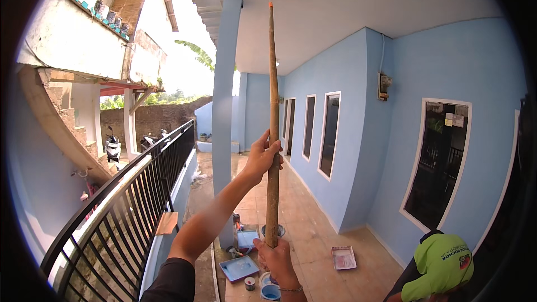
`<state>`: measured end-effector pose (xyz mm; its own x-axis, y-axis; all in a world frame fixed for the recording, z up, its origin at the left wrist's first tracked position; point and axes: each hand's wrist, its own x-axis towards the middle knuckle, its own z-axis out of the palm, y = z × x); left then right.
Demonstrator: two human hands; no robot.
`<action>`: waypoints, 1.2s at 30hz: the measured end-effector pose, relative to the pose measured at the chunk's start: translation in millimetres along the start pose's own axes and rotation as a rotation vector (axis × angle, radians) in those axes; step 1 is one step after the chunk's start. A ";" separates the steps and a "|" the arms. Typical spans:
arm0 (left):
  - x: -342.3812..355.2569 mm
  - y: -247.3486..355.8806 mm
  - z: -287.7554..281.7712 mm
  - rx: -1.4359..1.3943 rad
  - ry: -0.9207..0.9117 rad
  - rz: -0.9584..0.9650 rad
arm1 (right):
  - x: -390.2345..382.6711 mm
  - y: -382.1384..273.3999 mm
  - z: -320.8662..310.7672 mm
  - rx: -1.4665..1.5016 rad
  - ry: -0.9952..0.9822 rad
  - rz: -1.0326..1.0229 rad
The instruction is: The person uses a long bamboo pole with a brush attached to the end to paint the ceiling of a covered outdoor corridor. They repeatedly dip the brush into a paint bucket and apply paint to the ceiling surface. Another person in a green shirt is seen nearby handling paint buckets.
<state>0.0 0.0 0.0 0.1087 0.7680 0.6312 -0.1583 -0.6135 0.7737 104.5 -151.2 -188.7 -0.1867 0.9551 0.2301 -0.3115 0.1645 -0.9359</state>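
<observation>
Long brown bamboo pole [273, 128]: upright over porch floor [313, 235] | left hand [263, 158] fingers wrapped mid-shaft; right hand [277, 260] clamps base | risk: top-heavy pole may sway, striking white ceiling [335, 0].

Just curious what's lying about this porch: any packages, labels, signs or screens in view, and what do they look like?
Paint can: floor by the lower hand, small, round, pale label.
Blue tub: beside it, round.
Papers: stuck on the right window, small pale squares.
Meter box: high on the blue wall, small, grey-brown.
No screens.
</observation>
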 end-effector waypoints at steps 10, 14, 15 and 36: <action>31.5 13.9 5.9 -0.023 0.018 -0.097 | 16.2 -31.2 -13.5 -0.018 0.016 -0.014; -31.9 25.0 36.1 0.003 -0.075 -0.083 | -49.1 -7.3 -34.6 -0.027 0.065 -0.016; -51.5 26.9 45.0 0.006 -0.075 -0.079 | -69.0 -1.5 -41.8 -0.042 0.063 -0.011; -113.3 72.6 14.4 -0.036 0.014 -0.011 | -118.4 6.5 21.6 0.035 -0.007 0.064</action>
<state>-9.7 -134.2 -14.6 0.0966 0.7774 0.6215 -0.1923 -0.5981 0.7780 104.5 -268.6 -216.2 -0.2140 0.9615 0.1723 -0.3309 0.0946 -0.9389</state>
